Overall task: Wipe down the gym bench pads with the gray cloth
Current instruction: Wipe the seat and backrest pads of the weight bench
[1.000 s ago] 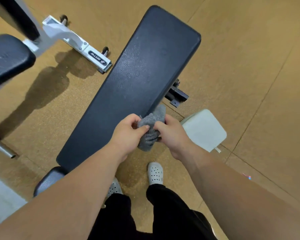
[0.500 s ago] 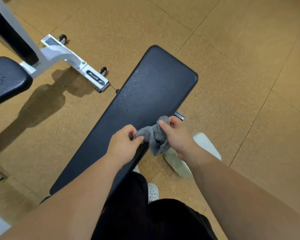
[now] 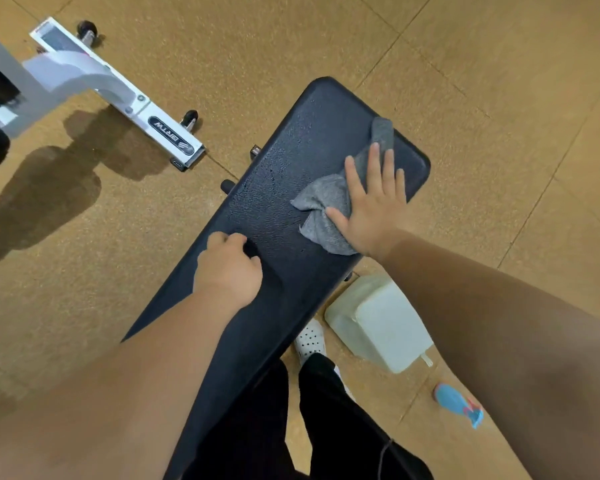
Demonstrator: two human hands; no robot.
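A black bench pad (image 3: 291, 174) is covered in what looks like vinyl, with a pebbled, leather-like grain and a dull sheen. On it lies a gray cloth (image 3: 329, 199), soft, matt and finely looped, crumpled into folds. The floor (image 3: 499, 98) is tan speckled tile with a rough, cork-like grain, matt, split by thin seams. A white frame (image 3: 84, 77) of smooth painted metal carries a glossy black oval label (image 3: 170, 135) and small black wheels (image 3: 189, 117) of hard plastic or rubber. A jug (image 3: 378, 323) is smooth, off-white, slightly translucent plastic. A white shoe (image 3: 310, 337) is perforated and foam-like. Black trousers (image 3: 343, 427) are matt cloth. A bottle (image 3: 458, 403) is shiny blue plastic
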